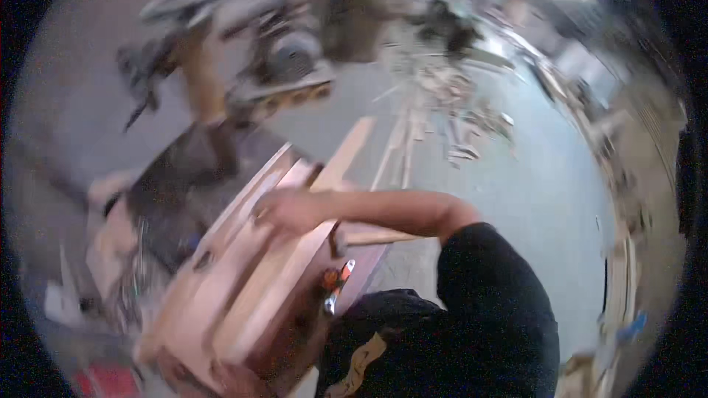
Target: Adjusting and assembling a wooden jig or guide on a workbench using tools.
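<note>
The picture is smeared by motion. My right hand, its arm coming from a black sleeve, lies against the upper part of a long, pale wooden workpiece with several parallel boards. Its fingers are too blurred to show whether they grip the wood. At the workpiece's lower end, a blurred skin-toned shape looks like my left hand; its fingers cannot be made out. Right of the workpiece lies a hammer with a wooden handle. An orange and silver hand tool rests nearer to my body.
A dark worktop extends beyond the workpiece on the left. Farther back stands a machine with a round part. Wood scraps litter the floor, and long boards line the right side. Something red sits at lower left.
</note>
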### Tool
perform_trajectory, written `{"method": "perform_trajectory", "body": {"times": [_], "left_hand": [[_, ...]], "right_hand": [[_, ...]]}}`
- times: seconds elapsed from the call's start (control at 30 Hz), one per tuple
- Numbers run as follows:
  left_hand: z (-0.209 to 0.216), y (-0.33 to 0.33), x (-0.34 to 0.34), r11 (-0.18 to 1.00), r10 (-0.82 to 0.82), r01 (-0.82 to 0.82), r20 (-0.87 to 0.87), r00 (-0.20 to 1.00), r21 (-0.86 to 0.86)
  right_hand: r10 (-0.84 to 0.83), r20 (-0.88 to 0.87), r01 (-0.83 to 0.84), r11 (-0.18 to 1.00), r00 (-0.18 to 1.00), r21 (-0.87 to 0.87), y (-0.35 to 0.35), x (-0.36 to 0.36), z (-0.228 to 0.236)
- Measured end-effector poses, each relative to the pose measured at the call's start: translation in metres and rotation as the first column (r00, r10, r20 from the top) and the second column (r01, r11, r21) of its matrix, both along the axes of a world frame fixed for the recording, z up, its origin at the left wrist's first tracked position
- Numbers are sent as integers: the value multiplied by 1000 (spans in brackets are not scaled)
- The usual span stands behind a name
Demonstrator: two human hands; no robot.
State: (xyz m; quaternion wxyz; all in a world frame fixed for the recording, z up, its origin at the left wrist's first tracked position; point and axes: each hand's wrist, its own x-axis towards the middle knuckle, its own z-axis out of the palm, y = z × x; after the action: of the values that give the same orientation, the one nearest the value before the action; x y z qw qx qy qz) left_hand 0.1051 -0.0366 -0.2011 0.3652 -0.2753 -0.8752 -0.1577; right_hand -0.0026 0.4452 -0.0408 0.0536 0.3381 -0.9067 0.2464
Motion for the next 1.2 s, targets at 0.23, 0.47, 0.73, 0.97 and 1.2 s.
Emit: {"method": "perform_trajectory", "body": {"times": [0.23,0.47,0.73,0.97,1.2], "left_hand": [[6,18,-5,661,376,-732,769,516,168],[10,21,8,-165,-392,-665,570,722,728],[97,-8,-85,680,-98,-419,641,762,602],[84,-7,-231,993,76,-112,486,871,46],[56,-6,-260,953,248,-85,585,772,-291]], "right_hand": [[-177,110,131,933,978,335,61,29,35],[-143,162,39,853,976,521,35,13,-19],[-93,372,-55,928,923,369,-12,-37,17],[-371,27,357,910,928,212,38,-105,-33],[-484,-178,506,855,857,112,25,-129,-70]]}}
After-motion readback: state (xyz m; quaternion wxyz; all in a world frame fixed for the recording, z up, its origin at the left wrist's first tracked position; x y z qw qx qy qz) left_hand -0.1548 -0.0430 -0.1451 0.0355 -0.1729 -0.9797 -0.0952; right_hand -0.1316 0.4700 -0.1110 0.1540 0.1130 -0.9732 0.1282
